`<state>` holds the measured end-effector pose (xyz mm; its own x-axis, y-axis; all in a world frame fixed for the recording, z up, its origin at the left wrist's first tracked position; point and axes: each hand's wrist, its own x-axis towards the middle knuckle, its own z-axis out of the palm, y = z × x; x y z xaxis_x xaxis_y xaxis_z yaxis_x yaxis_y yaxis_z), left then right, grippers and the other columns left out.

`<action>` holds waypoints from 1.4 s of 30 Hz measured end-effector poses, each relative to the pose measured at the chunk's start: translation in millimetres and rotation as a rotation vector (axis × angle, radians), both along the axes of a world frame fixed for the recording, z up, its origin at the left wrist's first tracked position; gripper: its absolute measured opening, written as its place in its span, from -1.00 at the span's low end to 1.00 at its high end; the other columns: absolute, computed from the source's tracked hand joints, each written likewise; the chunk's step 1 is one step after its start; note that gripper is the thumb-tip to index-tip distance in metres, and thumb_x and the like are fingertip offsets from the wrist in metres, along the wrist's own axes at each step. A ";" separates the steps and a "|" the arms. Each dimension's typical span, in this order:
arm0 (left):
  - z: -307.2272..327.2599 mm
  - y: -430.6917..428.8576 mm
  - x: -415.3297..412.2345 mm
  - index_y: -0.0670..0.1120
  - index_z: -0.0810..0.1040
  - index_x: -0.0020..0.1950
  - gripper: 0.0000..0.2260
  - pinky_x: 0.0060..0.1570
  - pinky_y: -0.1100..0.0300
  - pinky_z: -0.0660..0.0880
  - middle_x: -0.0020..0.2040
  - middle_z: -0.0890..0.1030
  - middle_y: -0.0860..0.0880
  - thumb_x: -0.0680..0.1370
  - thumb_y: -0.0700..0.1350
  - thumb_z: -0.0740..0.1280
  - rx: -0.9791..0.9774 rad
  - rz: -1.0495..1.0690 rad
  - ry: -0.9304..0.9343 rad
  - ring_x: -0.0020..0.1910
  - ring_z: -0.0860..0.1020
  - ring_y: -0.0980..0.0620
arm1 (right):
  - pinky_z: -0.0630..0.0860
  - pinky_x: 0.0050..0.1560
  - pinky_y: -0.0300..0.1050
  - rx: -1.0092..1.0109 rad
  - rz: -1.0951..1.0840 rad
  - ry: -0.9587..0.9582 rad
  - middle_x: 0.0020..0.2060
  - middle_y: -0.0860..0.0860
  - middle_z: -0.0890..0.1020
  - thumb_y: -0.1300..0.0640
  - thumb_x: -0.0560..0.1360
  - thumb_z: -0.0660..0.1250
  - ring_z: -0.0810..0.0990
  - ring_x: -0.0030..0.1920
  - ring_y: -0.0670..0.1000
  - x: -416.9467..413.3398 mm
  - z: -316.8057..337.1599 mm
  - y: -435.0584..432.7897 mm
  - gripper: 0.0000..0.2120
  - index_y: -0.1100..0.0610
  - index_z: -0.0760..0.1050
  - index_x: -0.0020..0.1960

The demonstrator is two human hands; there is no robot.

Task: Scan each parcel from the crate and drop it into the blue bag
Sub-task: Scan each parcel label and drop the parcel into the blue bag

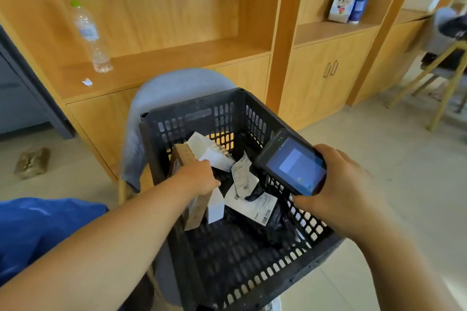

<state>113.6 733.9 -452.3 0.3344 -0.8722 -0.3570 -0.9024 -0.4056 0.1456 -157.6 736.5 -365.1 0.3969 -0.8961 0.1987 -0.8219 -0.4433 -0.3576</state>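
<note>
I've got the crate (252, 272) dead ahead, blue bag (38, 230) low on the L. Parcels are piled far-left inside; the brown box (182, 156) stands on end right under the L hand (199, 179), the nearer of the hands, fingers hidden so can't tell its grip. R hand (346, 197) clamps the scanner (295, 166) over the right rim

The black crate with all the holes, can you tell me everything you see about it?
The crate is black, looks like plastic, square, open on top, with rows of slots through its walls and floor. It sits on a grey chair. Its far half holds parcels: a white box, a brown box and black bags with white labels. The left hand reaches in among them; the right hand holds a scanner over the right rim.
</note>
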 end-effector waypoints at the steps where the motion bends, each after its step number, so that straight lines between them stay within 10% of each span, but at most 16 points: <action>1: -8.8 -8.1 -0.1 -0.12 0.39 0.29 -0.57 0.03 0.07 0.49 0.18 0.52 -0.11 0.55 0.11 0.28 0.042 0.006 -0.036 0.10 0.52 -0.09 | 0.44 -0.17 -0.05 -0.005 -0.005 0.004 -0.12 -0.11 0.40 -0.11 0.14 0.48 0.43 -0.18 0.01 -0.2 -2.0 -5.1 -0.26 -0.01 0.30 0.26; 10: -53.7 -38.3 -0.1 -0.20 0.10 0.51 -0.40 0.07 0.12 0.47 0.29 0.46 -0.15 0.57 0.02 0.22 0.276 0.139 -0.124 0.17 0.50 -0.10 | 0.48 -0.11 0.01 0.012 0.012 -0.004 -0.10 -0.09 0.43 -0.10 0.15 0.48 0.45 -0.15 0.03 -2.0 -17.5 -25.3 -0.23 0.02 0.29 0.29; 23: 55.3 4.0 4.1 -0.18 0.27 0.36 -0.49 -0.03 0.00 0.44 0.26 0.47 -0.23 0.52 0.07 0.24 -0.430 0.319 -0.086 0.18 0.48 -0.28 | 0.45 -0.18 -0.05 -0.057 0.021 -0.093 -0.12 -0.11 0.42 -0.09 0.13 0.50 0.45 -0.17 0.03 -11.5 5.3 11.1 -0.25 0.00 0.32 0.26; 29: 128.5 73.4 -16.5 -0.14 0.41 0.10 -0.66 -0.35 0.07 0.41 -0.18 0.54 -0.05 0.44 0.01 0.37 -0.800 0.234 -0.019 -0.20 0.54 -0.10 | 0.42 -0.22 -0.08 -0.101 0.011 -0.185 -0.13 -0.11 0.43 -0.07 0.13 0.51 0.45 -0.16 0.02 -18.5 23.9 50.4 -0.27 0.00 0.34 0.24; 34: 130.1 152.1 -24.8 0.02 0.52 0.21 -0.55 -0.29 0.23 0.38 -0.17 0.43 0.22 0.35 -0.14 0.47 -1.029 0.097 0.108 -0.09 0.44 0.07 | 0.37 -0.28 -0.10 -0.124 0.007 -0.251 -0.11 -0.10 0.45 -0.05 0.11 0.54 0.44 -0.17 0.01 -25.4 30.6 81.2 -0.28 0.01 0.37 0.22; 42: 63.0 234.4 -16.8 0.06 0.48 0.30 -0.44 0.31 0.19 0.22 0.22 0.38 0.22 0.37 -0.35 0.43 -0.830 0.048 0.177 0.35 0.27 0.05 | 0.38 -0.31 -0.09 -0.120 0.032 -0.273 -0.20 -0.20 0.41 -0.04 0.08 0.55 0.42 -0.21 -0.01 -22.2 24.6 117.3 -0.31 -0.02 0.36 0.14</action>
<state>96.8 968.3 -389.3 0.3775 -0.8605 0.3421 -0.8228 -0.1421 0.5504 -179.8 853.8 -340.5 0.3422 -0.8474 0.4060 -0.6875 -0.5203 -0.5065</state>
